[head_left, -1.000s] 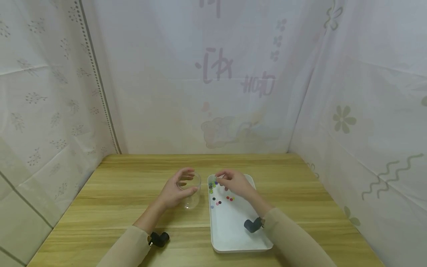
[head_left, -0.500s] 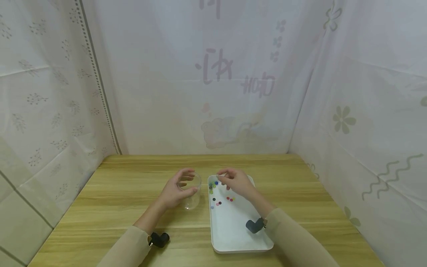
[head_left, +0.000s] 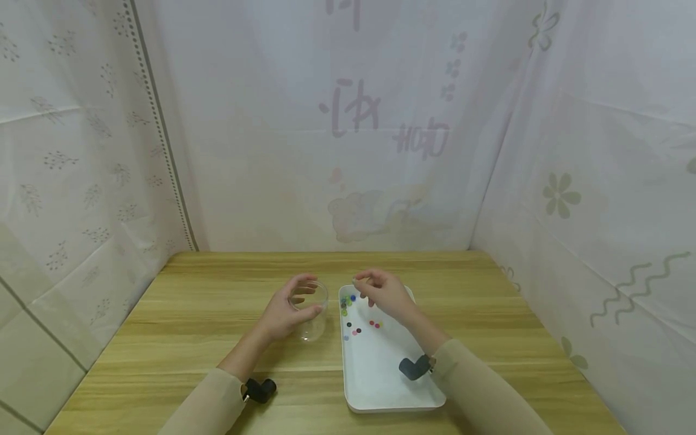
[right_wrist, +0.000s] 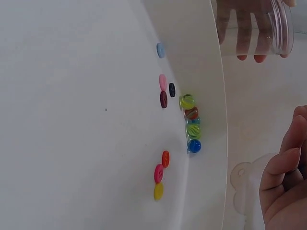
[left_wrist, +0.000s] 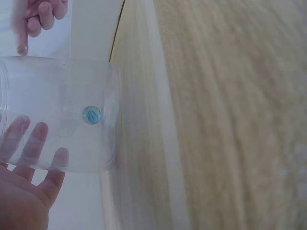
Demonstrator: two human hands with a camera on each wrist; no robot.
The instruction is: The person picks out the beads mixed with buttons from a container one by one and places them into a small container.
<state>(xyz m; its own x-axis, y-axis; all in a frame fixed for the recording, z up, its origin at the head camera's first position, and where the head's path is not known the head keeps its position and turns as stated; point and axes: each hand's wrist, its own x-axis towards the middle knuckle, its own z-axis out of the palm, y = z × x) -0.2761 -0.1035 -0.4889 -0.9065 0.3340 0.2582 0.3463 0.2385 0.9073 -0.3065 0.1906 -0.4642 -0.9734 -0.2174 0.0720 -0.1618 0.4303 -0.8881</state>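
My left hand [head_left: 285,311] grips a clear jar [head_left: 313,329] around its upper part, just left of the tray. Inside it, near the bottom, a blue-streaked glass marble [left_wrist: 91,115] shows in the left wrist view. Over the tray's far end, my right hand [head_left: 383,296] pinches a small clear marble [left_wrist: 22,50] between thumb and fingertip. Below that hand, several colored marbles, among them a blue marble [right_wrist: 194,146] and a yellow-green marble [right_wrist: 187,101], lie in a row against the tray wall. Several buttons lie nearby, including a pink button [right_wrist: 163,82] and a yellow button [right_wrist: 159,191].
The white tray [head_left: 388,374] with raised walls stands lengthwise on the wooden table [head_left: 179,338], right of the jar. Patterned white curtains [head_left: 261,151] hang behind the table and at both sides.
My right hand has lifted a little from the marbles at the tray's far corner, with a small marble between its fingertips. The blue marble shows more fully. My left hand and the jar stay put.
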